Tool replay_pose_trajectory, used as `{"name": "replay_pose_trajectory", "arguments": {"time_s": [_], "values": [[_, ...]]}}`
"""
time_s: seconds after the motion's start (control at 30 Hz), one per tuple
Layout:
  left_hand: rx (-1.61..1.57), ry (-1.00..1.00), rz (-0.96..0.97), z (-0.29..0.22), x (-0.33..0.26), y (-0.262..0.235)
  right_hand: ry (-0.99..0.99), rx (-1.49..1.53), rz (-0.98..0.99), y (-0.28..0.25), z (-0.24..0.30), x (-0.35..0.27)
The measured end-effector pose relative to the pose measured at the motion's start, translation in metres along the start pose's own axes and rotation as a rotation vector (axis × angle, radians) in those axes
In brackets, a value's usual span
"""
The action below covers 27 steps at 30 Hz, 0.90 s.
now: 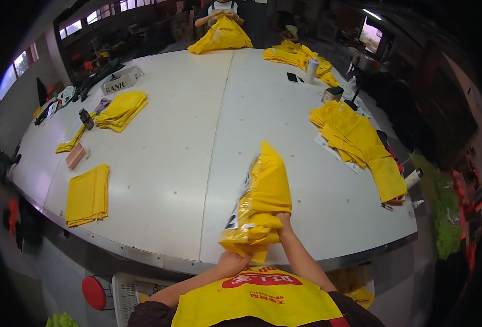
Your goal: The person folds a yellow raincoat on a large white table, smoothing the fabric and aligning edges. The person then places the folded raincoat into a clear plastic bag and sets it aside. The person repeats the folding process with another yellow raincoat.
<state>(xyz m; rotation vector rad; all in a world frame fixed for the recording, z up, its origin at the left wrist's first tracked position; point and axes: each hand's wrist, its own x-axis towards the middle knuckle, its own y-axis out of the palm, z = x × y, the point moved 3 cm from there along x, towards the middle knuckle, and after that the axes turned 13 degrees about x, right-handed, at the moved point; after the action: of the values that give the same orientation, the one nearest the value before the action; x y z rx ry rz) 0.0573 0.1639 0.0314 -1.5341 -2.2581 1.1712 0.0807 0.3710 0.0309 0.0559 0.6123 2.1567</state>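
Cloth stack L, cloth pile R on tbl; bundle betw., nr front; phone back R.

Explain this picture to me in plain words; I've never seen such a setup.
There is no machine here: a person works with two bare hands. A wide fisheye camera on their head looks down, so straight edges bend near the rim. The left hand and right hand hold a yellow bundle with shiny clear plastic along its left side. On the pale table lie a folded yellow stack at left and a fanned yellow pile at right. Another person stands beyond the far edge.
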Motion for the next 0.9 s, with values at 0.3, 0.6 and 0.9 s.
{"name": "replay_pose_trajectory", "arguments": {"time_s": [0.3,0.6,0.9], "values": [[-0.043,-0.024,-0.315,0.017,0.002,-0.043,0.023,0.085,0.073,-0.003,0.006,0.013],[0.250,0.322,-0.294,-0.031,-0.008,-0.039,0.035,-0.223,0.113,0.002,0.030,0.027],[-0.253,0.055,0.055,0.002,0.073,0.054,0.335,-1.020,0.517,0.053,0.068,0.040]]}}
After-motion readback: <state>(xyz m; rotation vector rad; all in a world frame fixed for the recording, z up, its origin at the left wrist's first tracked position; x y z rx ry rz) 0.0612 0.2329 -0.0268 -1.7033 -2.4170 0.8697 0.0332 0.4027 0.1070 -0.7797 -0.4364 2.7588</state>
